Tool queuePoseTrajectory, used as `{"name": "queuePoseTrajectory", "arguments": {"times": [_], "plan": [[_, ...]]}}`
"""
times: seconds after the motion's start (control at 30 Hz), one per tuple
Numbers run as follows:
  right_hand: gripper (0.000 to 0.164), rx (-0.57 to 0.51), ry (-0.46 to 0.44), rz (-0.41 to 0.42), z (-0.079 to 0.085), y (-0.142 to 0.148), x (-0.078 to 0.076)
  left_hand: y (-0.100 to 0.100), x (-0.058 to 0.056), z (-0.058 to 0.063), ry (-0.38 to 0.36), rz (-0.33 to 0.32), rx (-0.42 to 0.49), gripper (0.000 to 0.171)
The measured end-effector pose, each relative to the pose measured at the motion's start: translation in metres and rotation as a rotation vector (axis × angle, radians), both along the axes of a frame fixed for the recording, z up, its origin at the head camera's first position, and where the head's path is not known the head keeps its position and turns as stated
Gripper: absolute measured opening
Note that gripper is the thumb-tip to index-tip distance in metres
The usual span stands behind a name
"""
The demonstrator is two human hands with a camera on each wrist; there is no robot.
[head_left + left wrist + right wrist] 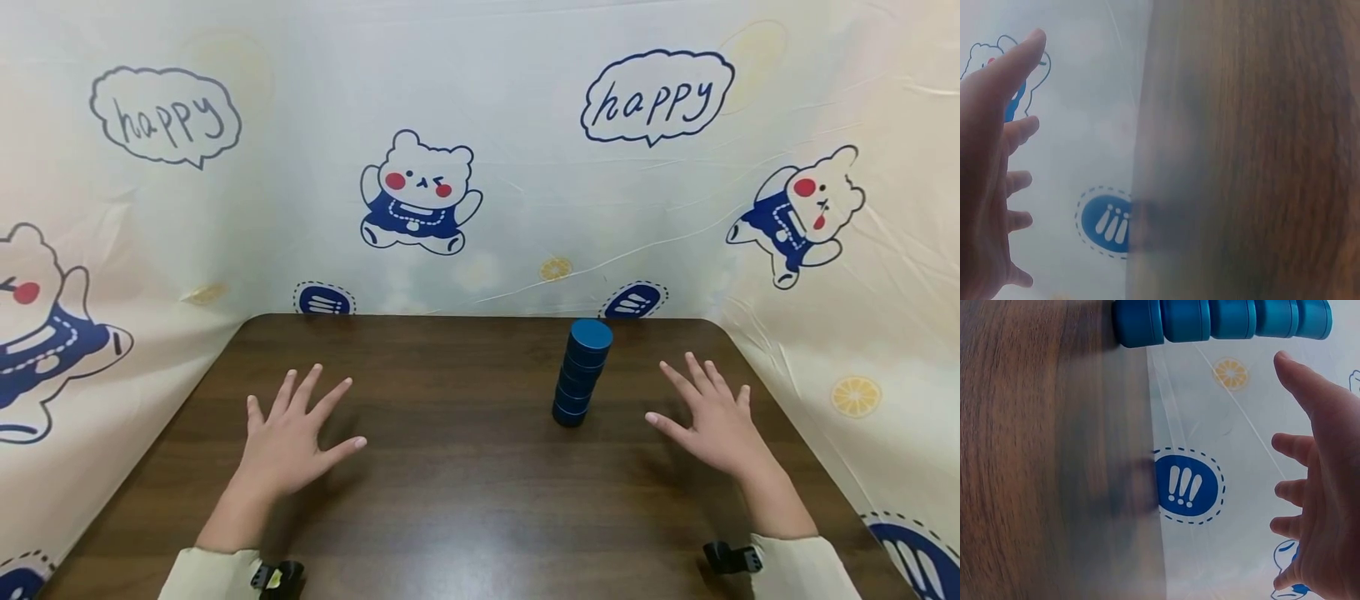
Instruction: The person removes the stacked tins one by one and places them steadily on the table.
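I found the left hand [288, 446] at lower left of the frame, fingers spread, holding nothing. The right hand [712, 425], at right, was likewise spread and empty, near but apart from the stack of blue pieces [581, 375]. That stack stood right of centre on the table [450, 500], each piece apparently supported by the one below. Behind hung printed cloth [525, 167], presumably as backdrop.

In the head view, the backdrop [525, 125] reads "happy" in a speech bubble [166, 117], upper left, and another bubble [657, 97], upper right. Mid-frame in the right wrist view, a blue oval [1188, 486] bears "!!!".
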State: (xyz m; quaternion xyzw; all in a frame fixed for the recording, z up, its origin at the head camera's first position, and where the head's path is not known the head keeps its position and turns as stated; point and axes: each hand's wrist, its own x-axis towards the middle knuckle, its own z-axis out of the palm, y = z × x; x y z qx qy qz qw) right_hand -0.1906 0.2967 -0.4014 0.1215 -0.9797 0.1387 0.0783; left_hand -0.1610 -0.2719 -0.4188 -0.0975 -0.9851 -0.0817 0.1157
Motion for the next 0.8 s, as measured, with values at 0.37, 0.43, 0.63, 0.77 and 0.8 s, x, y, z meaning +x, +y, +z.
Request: {"name": "queuePoseTrajectory", "arguments": {"times": [0.37,0.43,0.63,0.77,0.8], "plan": [[0.092,-0.058,0.005,0.023,-0.002,-0.003,-0.002,0.012,-0.006,0.000,0.014,-0.030,0.048,0.089],[0.094,-0.083,0.001,0.032,-0.002,-0.004,-0.002,0.013,-0.007,0.000,0.018,-0.040,0.054,0.090],[0.100,-0.173,-0.005,0.072,-0.005,-0.007,-0.004,0.018,-0.010,-0.001,0.052,-0.073,0.075,0.089],[0.104,-0.221,0.000,0.105,-0.007,-0.008,-0.006,0.023,-0.012,-0.001,0.065,-0.089,0.090,0.089],[0.105,-0.227,0.004,0.113,-0.008,-0.009,-0.007,0.024,-0.012,-0.001,0.066,-0.093,0.095,0.089]]}}
